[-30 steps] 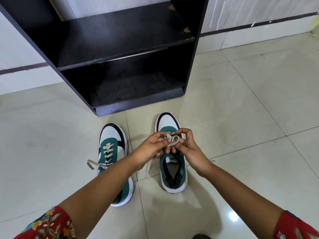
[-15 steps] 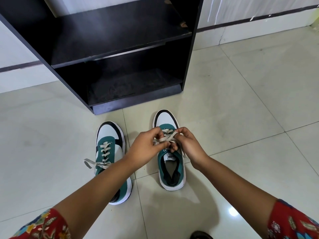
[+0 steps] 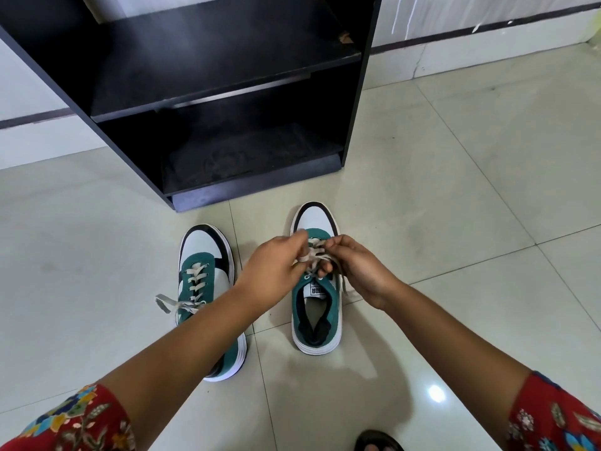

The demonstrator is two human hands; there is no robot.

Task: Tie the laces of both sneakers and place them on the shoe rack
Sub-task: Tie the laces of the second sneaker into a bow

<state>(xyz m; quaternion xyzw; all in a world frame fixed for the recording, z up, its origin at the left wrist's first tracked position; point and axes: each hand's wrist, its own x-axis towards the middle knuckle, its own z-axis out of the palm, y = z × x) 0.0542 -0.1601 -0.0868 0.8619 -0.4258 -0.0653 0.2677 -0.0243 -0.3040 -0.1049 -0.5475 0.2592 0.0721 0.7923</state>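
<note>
Two green, white and black sneakers stand on the tiled floor, toes toward the rack. Over the right sneaker (image 3: 317, 315) both hands work its beige laces (image 3: 314, 255). My left hand (image 3: 273, 270) pinches a lace strand, with a loop around one finger. My right hand (image 3: 356, 266) grips the other strand, and one loose end hangs down beside it. The left sneaker (image 3: 203, 265) lies partly under my left forearm, its laces (image 3: 175, 304) loose and trailing out to the left. The black shoe rack (image 3: 201, 92) stands just behind the sneakers with two bare shelves.
Pale floor tiles (image 3: 455, 222) spread out to the right and left of the rack. A white wall with a dark stripe (image 3: 487, 24) runs behind. A dark sandal toe (image 3: 377, 442) shows at the bottom edge.
The view has dropped slightly. Both hands stay on the right sneaker's laces; the left hand has drawn its strand up and across, and the loop between the hands has pulled tighter.
</note>
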